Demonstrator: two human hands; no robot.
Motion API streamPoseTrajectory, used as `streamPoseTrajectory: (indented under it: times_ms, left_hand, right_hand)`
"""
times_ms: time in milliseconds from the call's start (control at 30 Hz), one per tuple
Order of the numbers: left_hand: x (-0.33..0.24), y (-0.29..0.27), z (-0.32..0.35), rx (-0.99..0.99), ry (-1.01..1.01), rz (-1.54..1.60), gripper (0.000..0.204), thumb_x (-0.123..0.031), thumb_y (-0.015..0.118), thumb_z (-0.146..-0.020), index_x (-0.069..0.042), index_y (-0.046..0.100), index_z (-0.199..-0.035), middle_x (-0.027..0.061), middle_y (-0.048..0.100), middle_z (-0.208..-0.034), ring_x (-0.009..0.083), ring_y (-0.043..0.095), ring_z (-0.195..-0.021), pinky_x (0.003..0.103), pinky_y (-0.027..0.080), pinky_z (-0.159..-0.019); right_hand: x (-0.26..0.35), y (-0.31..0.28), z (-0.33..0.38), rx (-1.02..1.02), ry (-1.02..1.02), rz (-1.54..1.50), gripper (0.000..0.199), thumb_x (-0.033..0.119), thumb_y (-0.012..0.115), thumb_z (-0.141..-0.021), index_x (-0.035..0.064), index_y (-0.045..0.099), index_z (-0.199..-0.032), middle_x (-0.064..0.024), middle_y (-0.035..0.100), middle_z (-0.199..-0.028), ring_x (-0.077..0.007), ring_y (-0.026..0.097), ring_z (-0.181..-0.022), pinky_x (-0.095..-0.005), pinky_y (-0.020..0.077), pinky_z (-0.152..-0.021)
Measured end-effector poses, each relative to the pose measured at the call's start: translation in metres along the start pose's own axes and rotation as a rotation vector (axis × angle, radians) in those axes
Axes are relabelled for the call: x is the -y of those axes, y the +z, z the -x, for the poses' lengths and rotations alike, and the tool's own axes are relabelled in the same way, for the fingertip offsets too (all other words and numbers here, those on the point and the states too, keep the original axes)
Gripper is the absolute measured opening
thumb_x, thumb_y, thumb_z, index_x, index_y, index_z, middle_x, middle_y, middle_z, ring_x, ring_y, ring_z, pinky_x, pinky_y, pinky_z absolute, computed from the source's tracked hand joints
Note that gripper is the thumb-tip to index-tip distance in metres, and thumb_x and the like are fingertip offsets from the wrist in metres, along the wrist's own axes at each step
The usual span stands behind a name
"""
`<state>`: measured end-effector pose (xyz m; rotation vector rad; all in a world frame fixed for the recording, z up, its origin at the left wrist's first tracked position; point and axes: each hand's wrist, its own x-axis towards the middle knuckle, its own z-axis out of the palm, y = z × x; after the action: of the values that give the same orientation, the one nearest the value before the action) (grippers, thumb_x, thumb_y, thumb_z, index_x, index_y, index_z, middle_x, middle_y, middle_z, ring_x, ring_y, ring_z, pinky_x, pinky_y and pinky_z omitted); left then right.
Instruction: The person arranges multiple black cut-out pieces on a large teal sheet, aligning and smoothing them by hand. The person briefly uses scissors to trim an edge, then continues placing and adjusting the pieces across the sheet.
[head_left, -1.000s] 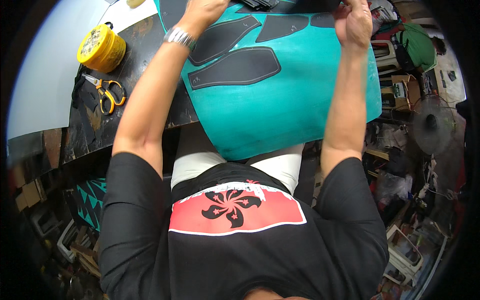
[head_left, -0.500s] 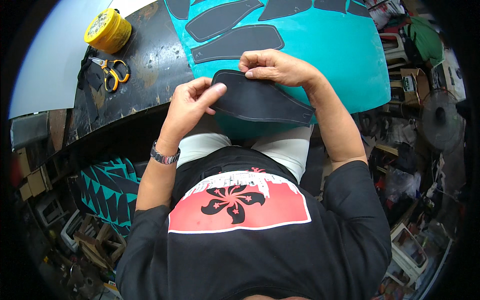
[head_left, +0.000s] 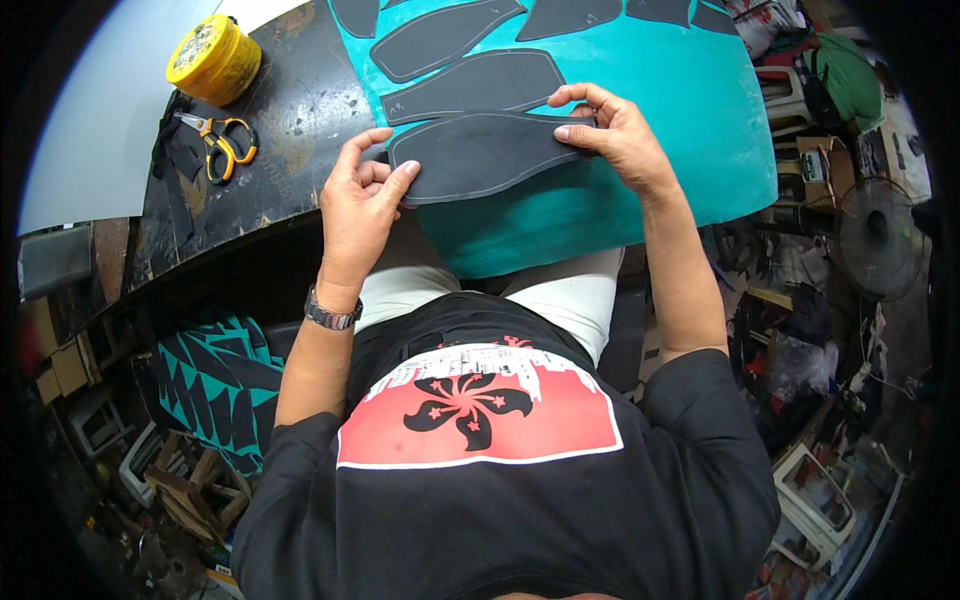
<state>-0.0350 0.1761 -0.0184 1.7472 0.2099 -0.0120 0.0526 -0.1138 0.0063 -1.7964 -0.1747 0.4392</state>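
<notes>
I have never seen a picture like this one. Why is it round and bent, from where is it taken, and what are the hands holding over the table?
The picture comes from a small wide camera worn on a person's head, looking down. That lens bends straight edges near the rim, so the view looks round. No machine is here: the two arms rising from the lower edge belong to the wearer.

The left hand and the right hand each pinch one end of a dark flat piece, long with one wide end. It is held over the near edge of a teal sheet that lies on a dark worktable. More dark pieces of similar shape lie on the sheet. On the table to the left are orange-handled scissors and a round yellow tin. The left wrist wears a metal watch.
</notes>
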Motion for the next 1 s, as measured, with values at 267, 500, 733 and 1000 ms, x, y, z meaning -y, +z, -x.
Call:
streamPoseTrajectory:
  times_ms: [267, 500, 733, 1000]
  left_hand:
    - [-0.0077, 0.0066, 0.0007, -0.039, 0.065, -0.151, 0.054, -0.006, 0.076, -0.085, -0.002, 0.050, -0.132, 0.0070, 0.069, -0.069, 0.0097, 0.068, -0.062, 0.023, 0.053, -0.057]
    - [-0.0088, 0.0075, 0.0006, -0.030, 0.060, -0.171, 0.053, -0.005, 0.076, -0.084, -0.004, 0.052, -0.132, 0.0071, 0.069, -0.069, 0.0103, 0.068, -0.062, 0.023, 0.053, -0.057]
    - [-0.0045, 0.0067, 0.0018, -0.011, 0.100, -0.274, 0.052, -0.008, 0.078, -0.083, -0.006, 0.055, -0.129, 0.0064, 0.067, -0.067, 0.0121, 0.068, -0.062, 0.025, 0.053, -0.059]
    - [-0.0017, 0.0076, 0.0030, -0.026, 0.105, -0.231, 0.050, -0.009, 0.078, -0.082, -0.007, 0.057, -0.128, 0.0061, 0.067, -0.067, 0.0127, 0.067, -0.060, 0.025, 0.053, -0.059]
  right_hand:
    - [-0.0029, 0.0074, 0.0002, -0.112, 0.004, -0.053, 0.040, 0.007, 0.078, -0.080, 0.0093, 0.063, -0.117, 0.0058, 0.057, -0.077, -0.0010, 0.051, -0.065, -0.0156, 0.0335, -0.053]
    - [-0.0049, 0.0064, -0.0016, -0.105, 0.008, -0.016, 0.041, -0.002, 0.076, -0.077, 0.0060, 0.063, -0.115, 0.0022, 0.059, -0.079, -0.0051, 0.056, -0.072, -0.0190, 0.0460, -0.065]
    - [-0.0073, 0.0077, -0.0034, -0.130, -0.008, 0.045, 0.042, -0.001, 0.074, -0.075, 0.0069, 0.063, -0.115, 0.0040, 0.055, -0.074, -0.0052, 0.053, -0.070, -0.0195, 0.0428, -0.064]
    - [-0.0105, 0.0101, -0.0032, -0.163, -0.016, 0.051, 0.042, -0.001, 0.074, -0.074, 0.0069, 0.063, -0.114, 0.0036, 0.055, -0.074, -0.0047, 0.051, -0.068, -0.0200, 0.0424, -0.061]
